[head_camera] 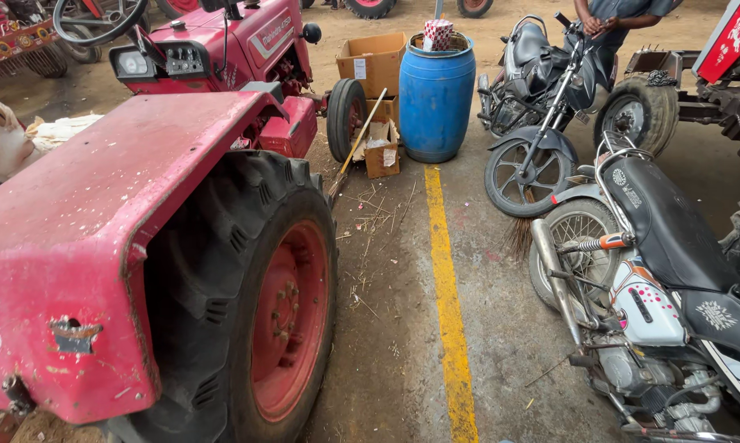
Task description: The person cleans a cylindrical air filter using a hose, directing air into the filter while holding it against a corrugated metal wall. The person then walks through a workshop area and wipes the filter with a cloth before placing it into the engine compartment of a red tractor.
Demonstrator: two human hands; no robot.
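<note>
Red paint is flaking on the tractor's rear mudguard, which is filling the near left of the head view above a big black rear tyre with a red wheel hub. Neither of the wearer's hands is showing, so whether their fingers are clenched or released cannot be told. Running up the dusty concrete floor, a yellow painted line is leading to a blue plastic drum, with open cardboard boxes and a wooden-handled tool leaning just beside it. Two motorcycles are standing on the right, a white and black one near and a dark one behind. Another person's clasped hands are hovering at the top edge behind the dark motorcycle.
</note>
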